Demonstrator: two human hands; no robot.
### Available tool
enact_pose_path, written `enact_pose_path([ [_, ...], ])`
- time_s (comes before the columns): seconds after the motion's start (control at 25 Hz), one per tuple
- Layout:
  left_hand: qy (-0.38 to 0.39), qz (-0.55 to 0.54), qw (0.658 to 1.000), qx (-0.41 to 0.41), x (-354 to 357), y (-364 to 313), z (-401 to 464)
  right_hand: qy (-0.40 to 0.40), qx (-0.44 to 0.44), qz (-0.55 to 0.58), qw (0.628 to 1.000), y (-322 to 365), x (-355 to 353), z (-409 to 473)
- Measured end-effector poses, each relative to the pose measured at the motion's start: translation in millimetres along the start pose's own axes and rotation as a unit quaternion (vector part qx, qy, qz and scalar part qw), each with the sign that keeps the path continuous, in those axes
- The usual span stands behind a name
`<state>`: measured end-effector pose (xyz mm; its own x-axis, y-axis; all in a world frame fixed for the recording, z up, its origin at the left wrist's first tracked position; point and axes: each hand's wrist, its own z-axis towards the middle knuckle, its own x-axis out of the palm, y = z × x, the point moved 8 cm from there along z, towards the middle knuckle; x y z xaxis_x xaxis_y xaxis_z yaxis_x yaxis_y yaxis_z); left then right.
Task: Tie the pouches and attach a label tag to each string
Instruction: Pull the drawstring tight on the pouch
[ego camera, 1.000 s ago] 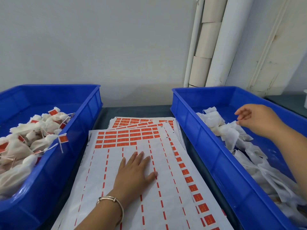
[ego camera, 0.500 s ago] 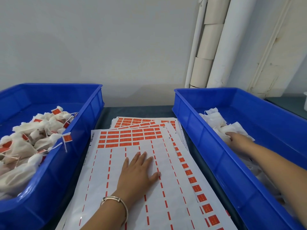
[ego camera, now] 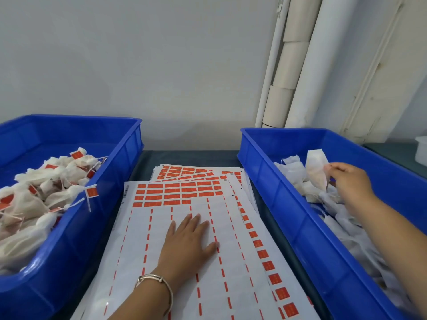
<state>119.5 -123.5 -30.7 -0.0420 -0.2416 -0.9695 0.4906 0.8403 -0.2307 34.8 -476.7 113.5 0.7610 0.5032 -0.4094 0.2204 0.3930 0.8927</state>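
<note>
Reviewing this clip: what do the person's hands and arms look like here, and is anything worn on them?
Both hands are bare, without gloves, and both forearms show no sleeves. The left hand has a thin silver-coloured bangle at the wrist. The right hand shows no jewellery.

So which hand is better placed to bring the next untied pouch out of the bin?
Right. The right hand is already inside the right bin, pinching a white pouch lifted off the pile. The left hand lies flat on the label sheet, away from the bin.
</note>
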Motion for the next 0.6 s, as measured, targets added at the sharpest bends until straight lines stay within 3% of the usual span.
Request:
enact_pose_path([
  [0.2, -0.002, -0.009, 1.000, -0.006, 0, 0, 1, 0.023, -0.039, 0.149, 0.988, 61, 4, -22],
  [0.36, 0.049, -0.085, 0.995, -0.007, -14, 0, 7, 0.156, 0.010, 0.272, 0.950, 100, 53, -63],
  [0.44, 0.076, -0.217, 0.973, -0.031, -38, 3, 21, 0.224, 0.046, 0.314, 0.921, 113, 89, -87],
  [0.48, 0.087, -0.340, 0.934, -0.060, -52, 7, 26, 0.246, 0.063, 0.325, 0.911, 117, 106, -99],
  [0.52, 0.104, -0.487, 0.863, -0.086, -63, 9, 29, 0.262, 0.077, 0.326, 0.905, 118, 123, -111],
  [0.6, 0.104, -0.715, 0.686, -0.081, -86, 11, 31, 0.282, 0.085, 0.316, 0.902, 111, 153, -129],
])
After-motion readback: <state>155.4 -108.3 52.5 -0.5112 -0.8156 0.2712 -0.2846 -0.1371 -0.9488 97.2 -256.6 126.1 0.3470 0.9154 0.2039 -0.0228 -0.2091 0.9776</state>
